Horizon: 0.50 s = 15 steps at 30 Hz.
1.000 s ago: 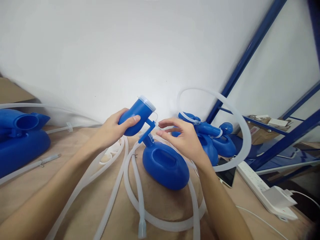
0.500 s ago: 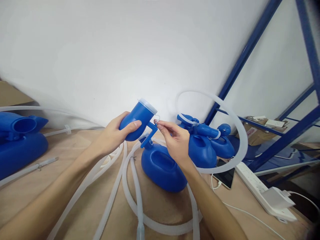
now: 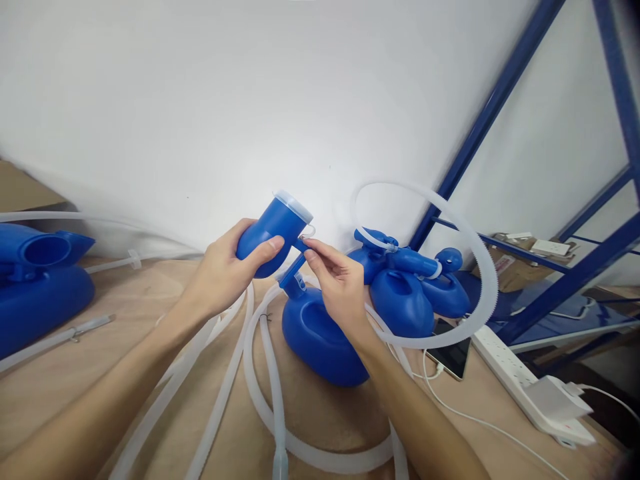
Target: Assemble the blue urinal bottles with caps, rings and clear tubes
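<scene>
Since the left hand (image 3: 225,267) has its fingers and thumb wrapped around the blue cup (image 3: 277,223), the cup sits right in that grip, off the table and tilted, with its wide end pointing up and away. That end has a clear lid (image 3: 294,207) on it, plus a thin clear loop (image 3: 311,230) hanging off the side near the other hand.

Right hand (image 3: 343,280) is just to the right of the cup, thumb and finger in a narrow pinch on the top end of a blue bracket (image 3: 291,270). Can't really tell if the loop is caught in the pinch too. The bracket slants down toward the neck of a blue bottle (image 3: 325,353) lying just below the hands, partly covered by the right one. Whether bracket and neck actually touch, no idea from this angle.

Around the bottle there's a bunch of whitish hose (image 3: 345,460) curling over the brown table (image 3: 135,300). More blue bottles (image 3: 400,313) are bunched up to the right, with another hose (image 3: 485,287) arching over beside them. Past those: a phone (image 3: 453,357), then a power strip (image 3: 500,350) and a blue shelf frame (image 3: 487,127). Far left is another blue container (image 3: 45,303) in front of a cardboard box (image 3: 25,187).
</scene>
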### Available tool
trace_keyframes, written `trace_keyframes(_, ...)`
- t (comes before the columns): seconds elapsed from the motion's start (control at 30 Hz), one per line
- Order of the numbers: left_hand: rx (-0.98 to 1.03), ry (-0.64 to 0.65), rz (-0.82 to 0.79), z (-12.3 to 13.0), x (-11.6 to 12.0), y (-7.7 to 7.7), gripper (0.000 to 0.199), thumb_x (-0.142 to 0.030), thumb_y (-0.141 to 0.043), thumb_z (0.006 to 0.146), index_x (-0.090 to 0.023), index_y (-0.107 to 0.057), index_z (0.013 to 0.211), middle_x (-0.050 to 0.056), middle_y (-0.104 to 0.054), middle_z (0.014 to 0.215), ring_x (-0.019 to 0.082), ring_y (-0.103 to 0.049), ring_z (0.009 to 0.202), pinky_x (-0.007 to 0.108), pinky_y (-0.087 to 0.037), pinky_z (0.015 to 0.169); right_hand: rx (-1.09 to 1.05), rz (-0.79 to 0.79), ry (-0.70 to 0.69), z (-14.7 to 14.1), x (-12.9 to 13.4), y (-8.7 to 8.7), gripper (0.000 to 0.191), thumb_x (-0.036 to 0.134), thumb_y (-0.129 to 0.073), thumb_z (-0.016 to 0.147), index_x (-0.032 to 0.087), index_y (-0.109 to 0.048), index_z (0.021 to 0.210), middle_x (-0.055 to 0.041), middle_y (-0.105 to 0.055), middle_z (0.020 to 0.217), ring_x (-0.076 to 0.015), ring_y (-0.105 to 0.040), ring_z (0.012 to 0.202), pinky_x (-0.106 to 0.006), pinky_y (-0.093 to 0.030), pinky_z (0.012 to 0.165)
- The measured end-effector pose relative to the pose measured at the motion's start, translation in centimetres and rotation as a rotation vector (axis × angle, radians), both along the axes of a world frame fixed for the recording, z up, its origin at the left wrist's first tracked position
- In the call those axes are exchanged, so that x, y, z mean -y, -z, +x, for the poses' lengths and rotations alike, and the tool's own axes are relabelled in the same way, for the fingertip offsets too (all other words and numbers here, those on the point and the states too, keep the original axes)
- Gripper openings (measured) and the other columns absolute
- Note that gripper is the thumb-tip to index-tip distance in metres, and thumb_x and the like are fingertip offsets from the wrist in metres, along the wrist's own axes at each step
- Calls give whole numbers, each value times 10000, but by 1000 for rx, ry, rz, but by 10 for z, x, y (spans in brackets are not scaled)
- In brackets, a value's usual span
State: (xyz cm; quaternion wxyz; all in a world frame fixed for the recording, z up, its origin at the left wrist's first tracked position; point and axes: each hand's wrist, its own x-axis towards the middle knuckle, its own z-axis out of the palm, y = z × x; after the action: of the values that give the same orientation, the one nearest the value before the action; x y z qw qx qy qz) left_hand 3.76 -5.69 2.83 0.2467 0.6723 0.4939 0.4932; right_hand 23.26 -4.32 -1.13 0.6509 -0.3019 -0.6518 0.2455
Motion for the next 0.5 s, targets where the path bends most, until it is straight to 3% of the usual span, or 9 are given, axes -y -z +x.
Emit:
trace_keyframes(0.2,-67,-80,50,2,6,-2,610,-776,-623,839,-259,-676,1158,-14,-713,924,216,-606,769,310,-489,707,-5,4,29,-6,1,4,245,281,-690,954,246,-821,1159,-29,-794,1232,-244,-738,1198,-404,-570,1111)
trace_keyframes(0.33,-147,-136,66,4,9,-4,632,-780,-634,823,-283,-678,1211,-19,-732,906,227,-645,798,304,-486,706,100,-21,45,2,0,1,257,308,-652,982,235,-813,1169,-34,-802,1214,-241,-752,1167,-367,-598,1052)
trace_keyframes(0.5,-175,-176,47,6,9,-4,767,-826,-660,757,-288,-627,1303,-2,-743,953,252,-668,830,323,-496,721,407,112,259,14,6,-9,236,306,-633,996,281,-803,1157,-32,-809,1192,-266,-779,1090,-384,-616,975)
